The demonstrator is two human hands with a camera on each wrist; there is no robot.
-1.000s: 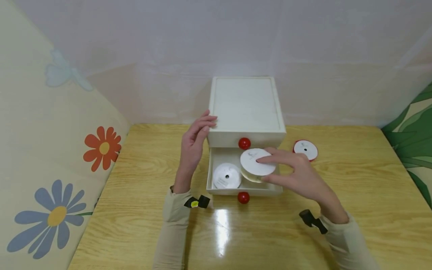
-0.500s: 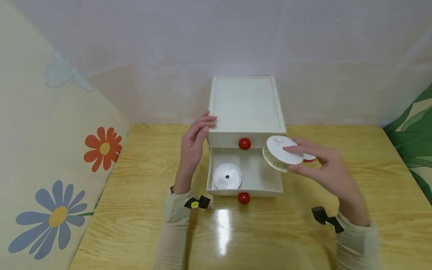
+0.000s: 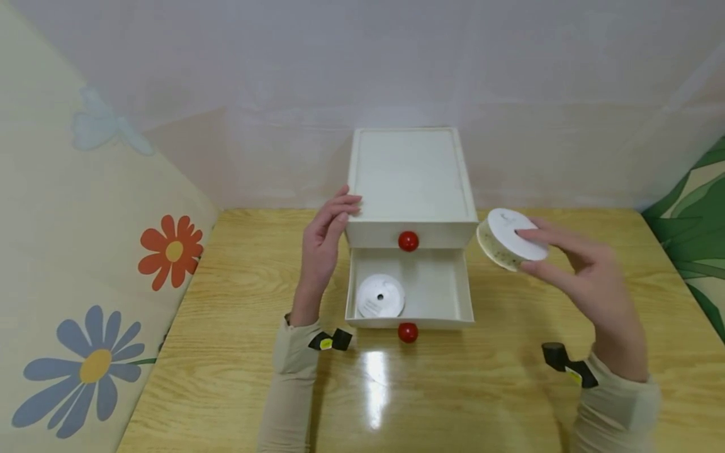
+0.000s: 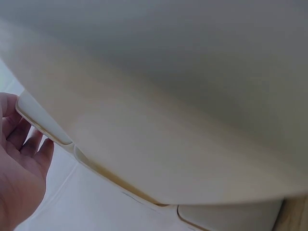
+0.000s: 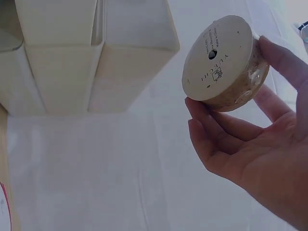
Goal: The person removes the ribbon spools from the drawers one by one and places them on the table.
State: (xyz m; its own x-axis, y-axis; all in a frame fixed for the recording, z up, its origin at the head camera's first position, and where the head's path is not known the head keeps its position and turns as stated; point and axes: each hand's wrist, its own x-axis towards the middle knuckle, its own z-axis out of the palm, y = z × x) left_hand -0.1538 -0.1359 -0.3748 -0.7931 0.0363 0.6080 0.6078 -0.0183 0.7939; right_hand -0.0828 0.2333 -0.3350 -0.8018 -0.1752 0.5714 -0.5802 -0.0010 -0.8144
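A cream two-drawer box (image 3: 410,176) stands at the back middle of the wooden table (image 3: 226,327). Its top drawer, with a red knob (image 3: 408,241), is closed. The bottom drawer (image 3: 436,289) is pulled out, and a white ribbon spool (image 3: 381,296) lies flat in its left half. My left hand (image 3: 345,211) rests with straight fingers on the box's front left top corner; in the left wrist view, the left hand (image 4: 21,159) lies beside the box wall (image 4: 168,144). My right hand (image 3: 532,255) grips a cream ribbon spool (image 3: 506,239) in the air, right of the box. The spool (image 5: 224,62) is tilted.
The open drawer's red knob (image 3: 408,332) juts toward me. A flowered panel (image 3: 85,251) walls off the left side and a leaf-patterned one (image 3: 702,207) the right. A pale sheet hangs behind the box. Bare tabletop lies in front of the drawer and to both sides.
My right hand lifted the cream spool out of the open drawer's right half and carried it up and to the right, where it hides the red spool on the table. The left hand stayed put.
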